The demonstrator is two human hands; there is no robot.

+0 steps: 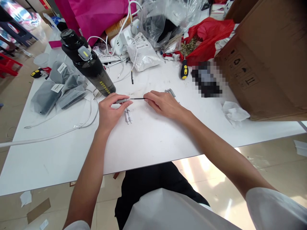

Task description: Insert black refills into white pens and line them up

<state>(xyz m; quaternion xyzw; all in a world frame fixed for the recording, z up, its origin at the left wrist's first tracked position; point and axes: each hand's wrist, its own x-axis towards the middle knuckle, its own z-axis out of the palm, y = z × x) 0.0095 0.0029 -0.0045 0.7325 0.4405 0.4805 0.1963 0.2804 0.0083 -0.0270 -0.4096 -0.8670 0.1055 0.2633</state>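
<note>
Between the thumb and fingers of my left hand (110, 110) is a grey pen barrel (122, 101). A thin dark rod that looks like a pen refill (137, 98) runs from the barrel's right end to my right hand (160, 102), which pinches its far end. The two hands are level, a short gap apart, just above the table. Below the left fingertips lie a few small white-and-grey pen parts (128, 116). Behind the right hand, partly covered by it, are several grey pen pieces (170, 92).
A black water bottle (90, 64) stands behind my left hand. Bagged dark items (48, 95) and white cables (88, 118) lie left. A screwdriver (184, 70), a red bag (206, 38) and a white parcel (144, 52) sit behind; a large cardboard box (268, 64) is right.
</note>
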